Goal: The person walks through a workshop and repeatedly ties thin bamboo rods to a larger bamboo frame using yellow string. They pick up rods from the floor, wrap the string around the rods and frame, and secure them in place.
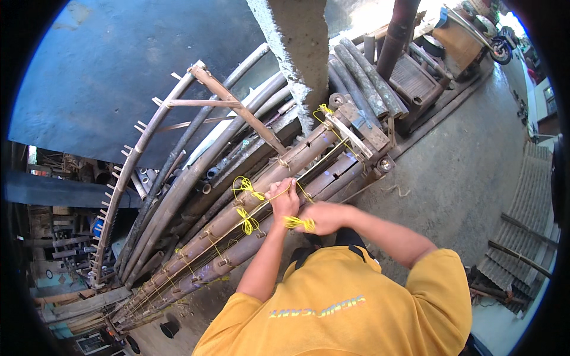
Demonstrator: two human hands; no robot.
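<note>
Here's the left hand (284, 200) up over the brown poles (239, 251), fingers closed on yellow string (304, 191), while the right hand (323, 218), just beside it, grips a yellow bundle (298, 223). From here I see two more yellow bunches (247, 221) at the poles, left of both hands.

Yellow cord over two bamboo poles, small looped bundles.
Yellow cord (297, 223): one looped bundle in the right hand (316, 218), a strand pinched in the left hand (285, 200); two more bundles near the upper pole (267, 177) and the gap. Upper and lower pole (239, 251): brown, notched, side by side, slanting from lower left to upper right; cord lashings across both further down.
</note>
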